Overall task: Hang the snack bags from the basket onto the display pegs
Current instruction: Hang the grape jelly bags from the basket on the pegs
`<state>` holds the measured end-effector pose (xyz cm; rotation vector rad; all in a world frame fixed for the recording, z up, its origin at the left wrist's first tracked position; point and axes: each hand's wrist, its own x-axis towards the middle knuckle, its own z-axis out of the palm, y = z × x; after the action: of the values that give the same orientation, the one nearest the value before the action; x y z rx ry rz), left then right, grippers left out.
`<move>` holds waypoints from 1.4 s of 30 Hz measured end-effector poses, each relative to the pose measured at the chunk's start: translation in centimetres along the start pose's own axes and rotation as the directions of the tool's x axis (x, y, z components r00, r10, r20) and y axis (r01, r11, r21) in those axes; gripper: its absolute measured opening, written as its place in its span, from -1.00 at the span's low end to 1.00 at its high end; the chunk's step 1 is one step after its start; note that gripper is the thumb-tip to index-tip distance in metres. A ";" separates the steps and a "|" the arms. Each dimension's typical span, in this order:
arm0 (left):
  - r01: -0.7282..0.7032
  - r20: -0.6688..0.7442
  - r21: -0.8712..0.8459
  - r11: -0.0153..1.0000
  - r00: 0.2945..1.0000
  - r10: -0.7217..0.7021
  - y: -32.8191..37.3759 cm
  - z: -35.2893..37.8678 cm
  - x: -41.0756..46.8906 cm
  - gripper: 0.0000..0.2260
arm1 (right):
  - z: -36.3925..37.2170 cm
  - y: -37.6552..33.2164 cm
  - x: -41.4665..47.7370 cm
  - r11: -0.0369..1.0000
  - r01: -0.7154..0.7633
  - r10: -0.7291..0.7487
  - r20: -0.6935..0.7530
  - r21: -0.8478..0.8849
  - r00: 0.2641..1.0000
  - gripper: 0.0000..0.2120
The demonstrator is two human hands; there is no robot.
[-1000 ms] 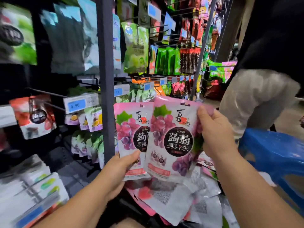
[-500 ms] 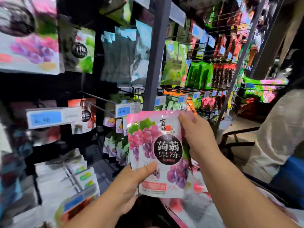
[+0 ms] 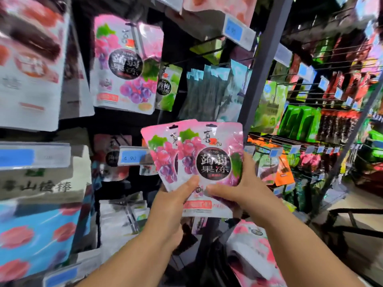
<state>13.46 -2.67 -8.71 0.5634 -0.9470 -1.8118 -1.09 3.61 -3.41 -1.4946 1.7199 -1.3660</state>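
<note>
Two pink grape-jelly snack bags (image 3: 209, 154) are fanned upright in front of the display rack, one overlapping the other. My left hand (image 3: 176, 195) grips their lower left, thumb across the front. At the lower right edge, my right hand (image 3: 238, 187) holds the front bag, its thumb pressed on the bag's face. Matching grape bags (image 3: 124, 65) hang on a peg at upper left, higher than the held bags. More pink and white bags (image 3: 252, 253) lie in a pile below my right forearm; the basket itself is hard to make out.
A dark upright post (image 3: 261, 67) stands just behind the held bags. Blue price tags (image 3: 130, 157) jut out on peg ends. Green bags (image 3: 167, 88), teal packs (image 3: 211, 90) and full racks (image 3: 323, 112) crowd the shelves. Large white bags (image 3: 31, 65) hang close at left.
The view has tilted up and left, bringing the hanging grape bags into sight. Both hands have raised the two bags, and my right hand has slid from the top edge down to the lower right.
</note>
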 end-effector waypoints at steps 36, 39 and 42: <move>-0.467 -0.267 0.388 0.795 0.769 0.582 19.6 -12.5 -3.7 -0.67 | 12.0 -12.1 11.0 0.781 0.291 -0.326 -0.036 0.552 0.945 -0.56; -0.460 -0.266 0.406 0.790 0.767 0.583 20.4 -13.1 -3.7 -0.68 | 12.4 -12.1 11.6 0.770 0.257 -0.309 -0.011 0.583 0.951 -0.53; -0.451 -0.273 0.402 0.797 0.772 0.574 21.1 -13.1 -3.9 -0.66 | 12.8 -12.5 12.5 0.789 0.263 -0.317 0.002 0.556 0.948 -0.37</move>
<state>36.19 -8.39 0.47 0.7356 -1.0005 -1.0022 11.70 -11.45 5.81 -1.4790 0.9260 -1.7272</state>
